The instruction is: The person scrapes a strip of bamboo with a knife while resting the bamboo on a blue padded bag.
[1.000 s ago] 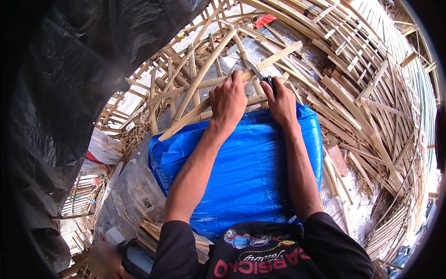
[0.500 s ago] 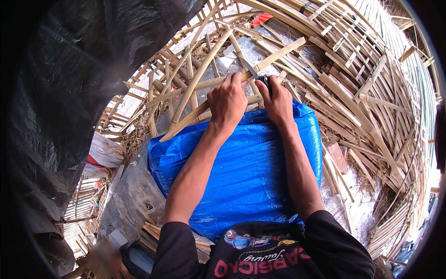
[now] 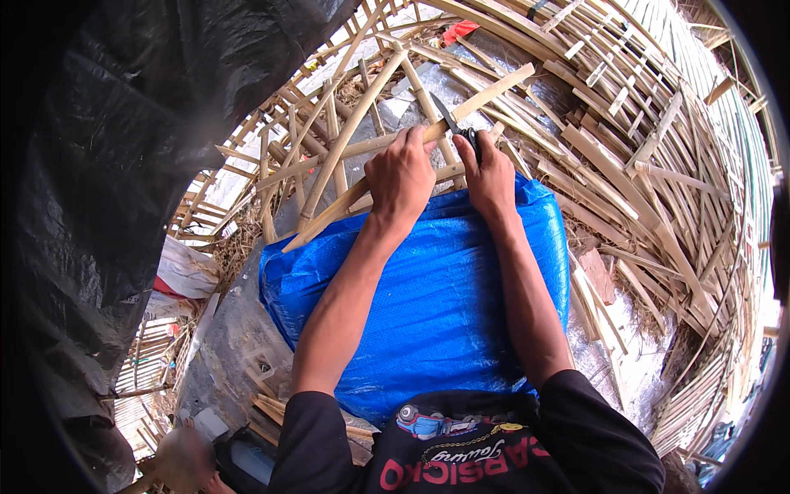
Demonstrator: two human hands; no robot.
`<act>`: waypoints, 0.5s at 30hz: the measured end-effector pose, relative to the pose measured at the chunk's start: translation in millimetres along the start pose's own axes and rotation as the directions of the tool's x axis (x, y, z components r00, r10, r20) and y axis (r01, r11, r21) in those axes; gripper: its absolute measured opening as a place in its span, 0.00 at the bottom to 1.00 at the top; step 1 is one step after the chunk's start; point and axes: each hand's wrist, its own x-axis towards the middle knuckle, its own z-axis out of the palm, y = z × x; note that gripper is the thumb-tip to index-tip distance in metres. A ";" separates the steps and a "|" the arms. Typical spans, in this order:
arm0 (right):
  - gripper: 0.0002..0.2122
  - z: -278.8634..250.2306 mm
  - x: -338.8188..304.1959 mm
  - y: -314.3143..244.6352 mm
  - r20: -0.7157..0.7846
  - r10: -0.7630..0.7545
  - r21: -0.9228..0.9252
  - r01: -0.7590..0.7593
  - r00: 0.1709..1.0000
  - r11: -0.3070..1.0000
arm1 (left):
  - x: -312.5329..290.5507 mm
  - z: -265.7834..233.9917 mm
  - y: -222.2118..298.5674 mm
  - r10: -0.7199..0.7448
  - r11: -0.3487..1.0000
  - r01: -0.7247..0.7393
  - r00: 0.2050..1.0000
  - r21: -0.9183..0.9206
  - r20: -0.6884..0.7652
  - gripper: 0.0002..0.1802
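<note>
While the left hand is gripping one split-bamboo slat in curled fingers, the right hand is clasping one black-handled knife, its blade crossing the slat just beyond the left hand's fingers. From beyond both hands, the slat is apparently passing under the left palm and ending left of that wrist. It is looking light, stiff yet springy, with probably splintery edges; its middle, clear of the blade, is seeming the surest hold. Under both forearms, one blue plastic sheet is lying; right of the hands, bamboo strips are piling too densely to count; beyond, one red scrap is showing.
</note>
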 end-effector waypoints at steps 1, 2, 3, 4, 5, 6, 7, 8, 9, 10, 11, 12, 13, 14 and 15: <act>0.24 -1.3 -0.5 -0.9 0.051 -0.001 0.028 0.000 0.999 1.000 | 0.0 0.5 -2.3 0.001 1.000 -0.001 1.000 0.002 0.001 0.10; 0.24 -0.4 -1.4 -3.2 0.051 0.000 0.030 -0.001 0.999 1.000 | 0.2 1.3 -5.9 0.003 1.000 -0.004 1.000 -0.009 -0.015 0.11; 0.24 1.6 -2.4 -6.6 0.060 -0.038 0.024 0.037 0.997 0.999 | 0.0 2.1 -8.4 0.006 1.000 -0.007 1.000 -0.020 -0.031 0.11; 0.24 1.3 -3.0 -7.4 0.067 -0.073 0.015 0.072 0.995 0.997 | 0.2 2.1 -5.8 0.010 1.000 -0.010 1.000 -0.022 -0.028 0.11; 0.24 0.7 -2.2 -5.2 0.064 -0.069 0.014 0.069 0.996 0.998 | 0.4 2.3 -2.5 0.022 0.999 -0.024 0.998 -0.042 -0.052 0.11; 0.23 0.9 -0.4 -1.6 0.006 -0.032 -0.011 0.032 0.999 0.999 | 0.5 2.6 -0.2 0.034 0.997 -0.039 0.997 -0.062 -0.076 0.11; 0.23 2.1 1.0 -1.5 -0.050 -0.002 -0.029 0.001 0.999 1.000 | 0.4 2.0 -1.0 0.033 0.998 -0.038 0.996 -0.059 -0.078 0.11; 0.23 3.5 0.8 -1.9 -0.032 0.008 -0.008 -0.009 0.999 1.000 | 0.3 1.8 -2.5 0.025 0.999 -0.028 0.998 -0.043 -0.060 0.11; 0.23 3.4 0.7 -1.8 -0.032 0.006 -0.006 -0.006 0.999 1.000 | 0.2 1.1 -3.8 0.016 0.999 -0.017 0.999 -0.027 -0.041 0.11; 0.23 1.7 -0.3 -1.9 0.019 -0.003 0.009 0.003 1.000 1.000 | 0.0 0.6 -4.6 0.018 0.999 -0.019 0.999 -0.027 -0.040 0.11; 0.24 0.9 -1.0 -1.8 0.069 -0.012 0.025 0.011 0.998 1.000 | -0.3 -0.2 -5.7 0.017 0.999 -0.019 0.999 -0.036 -0.048 0.11; 0.24 1.6 -0.4 -1.1 0.055 -0.022 -0.010 0.023 0.998 1.000 | -0.5 -0.7 -6.0 0.016 0.999 -0.019 0.998 -0.045 -0.055 0.12; 0.24 3.2 -0.3 1.1 0.052 -0.018 -0.011 0.019 0.998 1.000 | 0.4 -0.3 -3.7 0.020 0.999 -0.022 0.998 -0.047 -0.052 0.12; 0.24 5.8 -0.4 3.3 -0.021 -0.011 -0.035 0.011 1.000 0.999 | 2.2 0.5 -0.6 0.020 0.999 -0.022 0.999 -0.044 -0.036 0.12; 0.24 7.4 -1.0 5.5 -0.094 -0.006 -0.059 0.001 0.996 0.998 | 3.2 1.2 1.7 0.021 0.999 -0.022 1.000 -0.041 -0.020 0.12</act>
